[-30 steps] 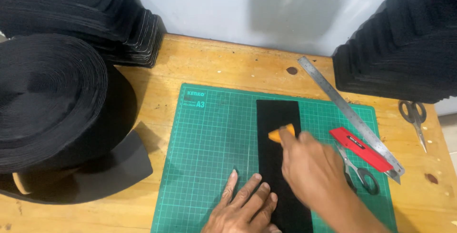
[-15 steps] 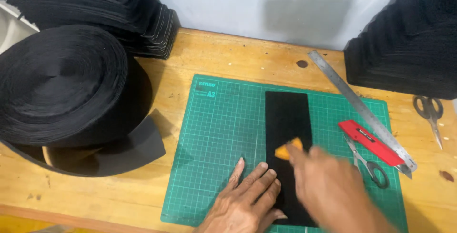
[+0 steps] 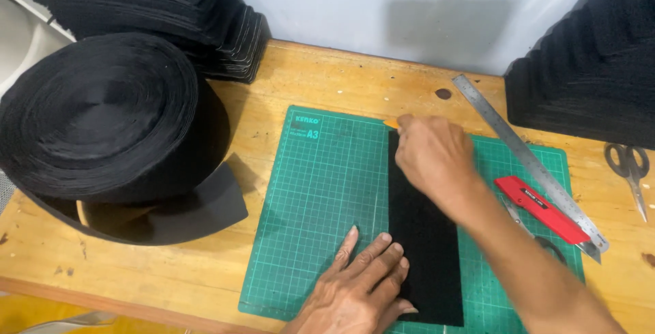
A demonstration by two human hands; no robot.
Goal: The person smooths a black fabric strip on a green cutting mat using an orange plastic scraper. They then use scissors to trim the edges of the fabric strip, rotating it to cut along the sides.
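A black strip of fabric [image 3: 426,245] lies lengthwise on a green cutting mat [image 3: 321,197]. My left hand [image 3: 361,286] presses flat on the strip's near left edge, fingers spread. My right hand [image 3: 433,156] is closed around a small orange tool [image 3: 391,124], only its tip showing, at the strip's far left corner.
A big roll of black material [image 3: 102,115] stands at the left, its loose end on the wooden table [image 3: 327,81]. Stacks of black pieces [image 3: 205,13] sit at the back left, with another black stack [image 3: 587,75] at the back right. A steel ruler [image 3: 525,156], a red cutter [image 3: 542,209] and scissors [image 3: 628,170] lie right of the mat.
My right hand with the orange tool has moved from the strip's near part to its far end. My left hand stays pressed on the strip. The view has shifted a little.
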